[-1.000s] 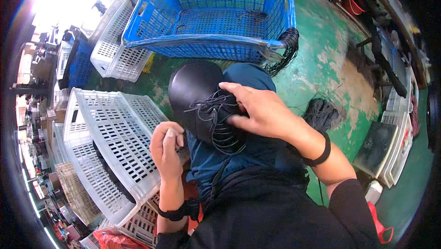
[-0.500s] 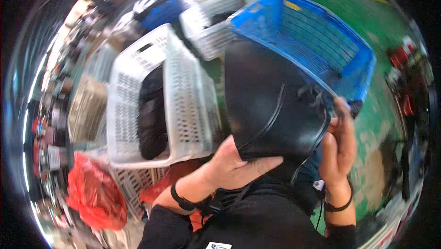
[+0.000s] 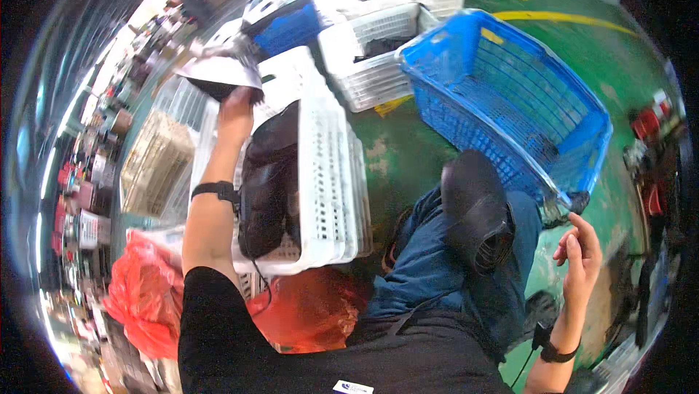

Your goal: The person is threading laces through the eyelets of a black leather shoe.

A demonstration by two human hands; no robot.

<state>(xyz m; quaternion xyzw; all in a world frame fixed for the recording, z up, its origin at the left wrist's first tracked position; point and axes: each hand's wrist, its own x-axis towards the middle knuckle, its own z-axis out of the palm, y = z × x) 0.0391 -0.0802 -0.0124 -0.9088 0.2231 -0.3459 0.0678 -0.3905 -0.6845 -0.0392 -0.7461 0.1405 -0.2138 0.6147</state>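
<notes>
My left arm reaches out over the far left end of a white perforated crate (image 3: 320,183). There my left hand (image 3: 239,103) is closed on a piece with a pale upper face and a black underside (image 3: 218,72); blur hides its exact kind. Several black rounded items (image 3: 268,190) lie inside the white crate, below my forearm. Over to the right, my right hand (image 3: 579,252) is raised with its fingers apart and holds nothing. It is nearest to the close corner of a blue crate (image 3: 473,121). A black shoe-like thing (image 3: 477,208) rests over my jeans.
Red plastic bags (image 3: 149,292) lie at the near left. A beige crate (image 3: 156,165) stands left of the white one. Farther off are another white crate (image 3: 371,77) and a blue container (image 3: 287,26). The floor is green with yellow markings (image 3: 568,19).
The large black piece held before me is gone from there. My left hand has swung far left, over the white crate. My right hand has let go and moved right and down.
</notes>
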